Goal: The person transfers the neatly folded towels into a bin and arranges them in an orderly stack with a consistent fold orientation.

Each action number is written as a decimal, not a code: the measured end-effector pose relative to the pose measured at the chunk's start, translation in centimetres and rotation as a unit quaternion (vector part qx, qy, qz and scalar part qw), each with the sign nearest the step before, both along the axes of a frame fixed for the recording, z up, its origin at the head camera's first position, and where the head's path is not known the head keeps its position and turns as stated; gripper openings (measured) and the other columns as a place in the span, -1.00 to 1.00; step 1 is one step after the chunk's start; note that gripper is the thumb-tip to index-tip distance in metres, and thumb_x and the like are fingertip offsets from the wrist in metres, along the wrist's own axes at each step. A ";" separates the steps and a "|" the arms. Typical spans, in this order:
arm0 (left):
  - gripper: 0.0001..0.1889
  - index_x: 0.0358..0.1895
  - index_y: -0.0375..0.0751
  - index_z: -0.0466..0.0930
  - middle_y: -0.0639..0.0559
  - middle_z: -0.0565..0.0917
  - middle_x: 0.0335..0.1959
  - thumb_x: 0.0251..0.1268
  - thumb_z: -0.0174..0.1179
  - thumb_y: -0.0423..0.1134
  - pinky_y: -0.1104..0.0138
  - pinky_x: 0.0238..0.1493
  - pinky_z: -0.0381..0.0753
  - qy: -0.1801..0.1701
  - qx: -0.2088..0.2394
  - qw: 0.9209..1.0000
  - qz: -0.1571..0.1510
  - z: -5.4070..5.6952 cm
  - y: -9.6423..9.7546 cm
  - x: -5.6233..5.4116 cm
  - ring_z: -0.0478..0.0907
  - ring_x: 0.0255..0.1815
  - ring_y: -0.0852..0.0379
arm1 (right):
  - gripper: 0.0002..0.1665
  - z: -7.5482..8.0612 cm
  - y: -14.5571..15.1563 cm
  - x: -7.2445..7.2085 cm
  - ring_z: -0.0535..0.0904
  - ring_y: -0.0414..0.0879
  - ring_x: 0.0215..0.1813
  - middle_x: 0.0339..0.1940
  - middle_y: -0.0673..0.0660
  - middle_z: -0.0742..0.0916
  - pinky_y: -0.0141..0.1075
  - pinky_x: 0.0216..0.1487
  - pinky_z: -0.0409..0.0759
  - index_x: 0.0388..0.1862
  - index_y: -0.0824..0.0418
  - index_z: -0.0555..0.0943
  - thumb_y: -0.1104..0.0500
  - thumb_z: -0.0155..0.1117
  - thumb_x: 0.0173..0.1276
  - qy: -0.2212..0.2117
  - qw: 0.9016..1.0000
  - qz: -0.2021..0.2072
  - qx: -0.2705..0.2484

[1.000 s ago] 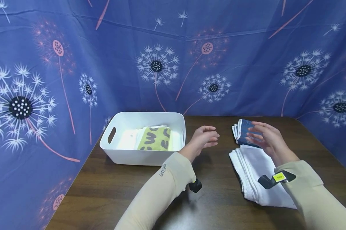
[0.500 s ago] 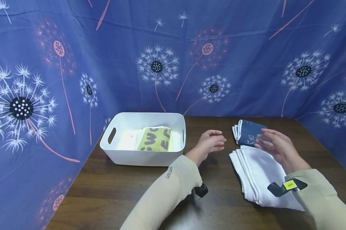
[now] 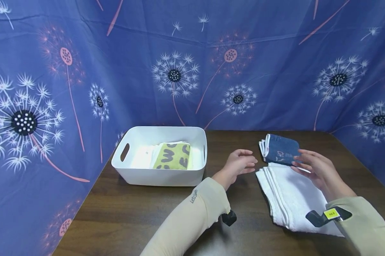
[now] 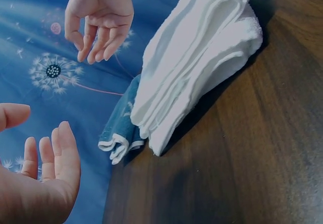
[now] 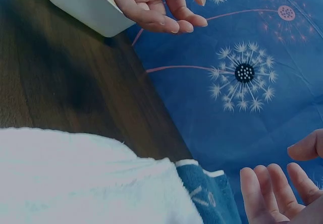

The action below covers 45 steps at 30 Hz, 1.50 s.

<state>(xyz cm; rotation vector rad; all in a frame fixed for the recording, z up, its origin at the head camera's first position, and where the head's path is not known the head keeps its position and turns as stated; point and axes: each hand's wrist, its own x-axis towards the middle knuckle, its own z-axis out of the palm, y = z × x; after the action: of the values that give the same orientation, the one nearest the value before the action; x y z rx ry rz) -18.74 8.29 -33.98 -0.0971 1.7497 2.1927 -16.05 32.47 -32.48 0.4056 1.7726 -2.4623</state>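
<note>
A folded white towel [image 3: 295,199] lies on the right of the table, its layered edge facing left. Behind it sits a smaller folded blue towel [image 3: 280,149] with a pale edge. My right hand [image 3: 320,172] hovers above the white towel, fingers relaxed and holding nothing. Left of the towels my left hand [image 3: 238,165] hangs in the air, also holding nothing, its fingers loosely bent. Both hands show empty palms in the left wrist view, where the white towel [image 4: 202,47] appears as a thick folded stack.
A white plastic bin [image 3: 160,176] with handle holes stands on the left of the brown table [image 3: 141,217]. Inside it lies a folded yellow-green towel [image 3: 173,155] with grey letters. A blue dandelion-print cloth [image 3: 122,71] hangs behind and at the sides.
Both hands have moved right and slightly nearer, the right one uncovering more of the blue towel. The bin and towels stay where they were.
</note>
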 end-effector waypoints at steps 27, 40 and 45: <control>-0.77 -0.25 -0.25 0.56 -0.02 0.57 -0.41 0.00 0.21 -0.56 0.20 -0.27 0.64 -0.004 0.025 1.000 0.013 -1.0 2.7 1.3 0.60 -0.29 -0.11 | -0.86 -1.4 4.1 2.2 0.64 -0.08 -0.38 -0.43 0.00 0.65 -0.19 -0.34 0.65 -0.42 0.04 0.67 0.26 0.26 0.28 0.005 1.000 -0.011 -0.016; -0.79 -0.31 -0.23 0.56 -0.02 0.56 -0.46 -0.01 0.23 -0.56 0.18 -0.26 0.64 -0.014 0.017 0.999 0.023 -1.7 3.9 1.9 0.60 -0.32 -0.09 | -0.80 -2.3 6.5 3.7 0.65 -0.10 -0.36 -0.35 -0.08 0.63 -0.23 -0.32 0.64 -0.35 0.08 0.67 0.32 0.15 0.35 0.030 0.999 -0.026 -0.029; -0.77 -0.27 -0.29 0.57 -0.04 0.56 -0.47 -0.03 0.23 -0.58 0.17 -0.28 0.64 -0.016 0.014 0.999 0.033 -1.9 4.3 2.0 0.61 -0.30 -0.15 | -0.75 -2.5 7.2 4.0 0.66 -0.06 -0.36 -0.37 -0.06 0.67 -0.21 -0.32 0.65 -0.37 0.10 0.69 0.37 0.11 0.35 0.043 0.998 -0.029 -0.039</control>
<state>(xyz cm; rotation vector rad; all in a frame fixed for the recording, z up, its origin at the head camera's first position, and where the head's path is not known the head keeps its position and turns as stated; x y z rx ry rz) -16.71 12.59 -35.92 -0.1854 1.7216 2.2490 -12.09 39.65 -35.03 0.3562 1.7112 -2.6171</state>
